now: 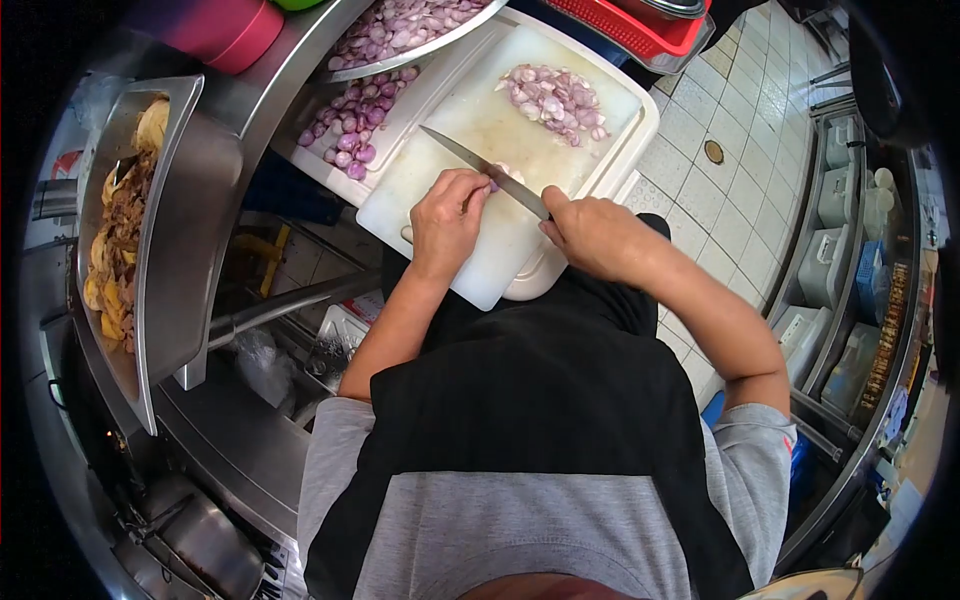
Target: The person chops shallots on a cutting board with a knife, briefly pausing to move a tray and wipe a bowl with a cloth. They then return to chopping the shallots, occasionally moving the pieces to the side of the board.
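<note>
My left hand (pixel 447 222) presses a shallot (pixel 503 176) down on the white cutting board (pixel 480 125); the shallot is mostly hidden under my fingers. My right hand (pixel 598 233) grips the handle of a knife (pixel 480 166), whose blade lies across the shallot and points up-left. A pile of sliced shallot pieces (pixel 557 100) sits at the board's far end. Whole peeled shallots (pixel 351 125) lie in a white tray to the left of the board.
A metal bowl (pixel 400 30) of peeled shallots stands behind the tray. A metal tray (pixel 120 235) of fried food sits at the left on the steel counter. A red basket (pixel 640 25) is at the top. Tiled floor (pixel 740 180) and storage tubs lie to the right.
</note>
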Motion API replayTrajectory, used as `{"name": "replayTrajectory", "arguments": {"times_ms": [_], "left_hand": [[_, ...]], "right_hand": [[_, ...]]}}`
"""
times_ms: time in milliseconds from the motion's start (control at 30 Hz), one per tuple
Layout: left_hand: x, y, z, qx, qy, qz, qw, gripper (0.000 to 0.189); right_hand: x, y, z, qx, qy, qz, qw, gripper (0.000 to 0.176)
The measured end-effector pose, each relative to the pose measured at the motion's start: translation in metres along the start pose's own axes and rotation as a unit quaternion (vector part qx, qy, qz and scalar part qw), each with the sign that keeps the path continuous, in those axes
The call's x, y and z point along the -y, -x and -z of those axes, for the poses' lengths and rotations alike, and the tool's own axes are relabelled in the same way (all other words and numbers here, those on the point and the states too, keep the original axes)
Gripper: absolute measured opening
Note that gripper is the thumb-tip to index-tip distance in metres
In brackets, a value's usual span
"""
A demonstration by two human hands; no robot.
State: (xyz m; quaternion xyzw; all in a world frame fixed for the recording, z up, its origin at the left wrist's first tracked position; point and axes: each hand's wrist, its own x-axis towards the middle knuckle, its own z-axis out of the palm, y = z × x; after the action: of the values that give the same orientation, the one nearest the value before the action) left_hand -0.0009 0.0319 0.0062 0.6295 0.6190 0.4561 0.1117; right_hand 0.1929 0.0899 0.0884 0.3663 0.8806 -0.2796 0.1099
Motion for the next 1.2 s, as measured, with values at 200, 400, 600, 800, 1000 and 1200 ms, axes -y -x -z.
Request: {"name": "replayTrajectory", "arguments": {"times_ms": [200, 400, 600, 800, 1000, 1200], "left_hand": [[0.002, 0.001, -0.001, -0.009, -0.001, -0.005, 1.000, 0.010], [0.002, 0.001, -0.001, -0.003, -0.015, -0.014, 1.000, 0.011], [0.002, 0.002, -0.001, -0.003, -0.005, -0.001, 1.000, 0.011], [0.003, -0.004, 0.006, 0.056, -0.019, 0.016, 0.998, 0.010], [-0.013, -0.017, 0.010, 0.120, -0.074, 0.114, 0.983, 0.010], [-0.005, -0.008, 0.002, 0.090, -0.039, 0.032, 0.995, 0.011]], "right_hand": [[-0.010, -0.014, -0.024, -0.054, -0.023, 0.015, 0.998, 0.028], [0.007, 0.007, 0.023, 0.007, 0.017, 0.013, 1.000, 0.028], [-0.005, -0.008, -0.035, -0.055, -0.017, -0.003, 0.998, 0.028], [-0.036, -0.022, -0.035, -0.072, -0.138, 0.018, 0.988, 0.031], [-0.034, 0.001, -0.017, -0.080, -0.054, 0.002, 0.995, 0.031], [-0.026, 0.003, -0.038, -0.107, -0.025, 0.017, 0.994, 0.028]]}}
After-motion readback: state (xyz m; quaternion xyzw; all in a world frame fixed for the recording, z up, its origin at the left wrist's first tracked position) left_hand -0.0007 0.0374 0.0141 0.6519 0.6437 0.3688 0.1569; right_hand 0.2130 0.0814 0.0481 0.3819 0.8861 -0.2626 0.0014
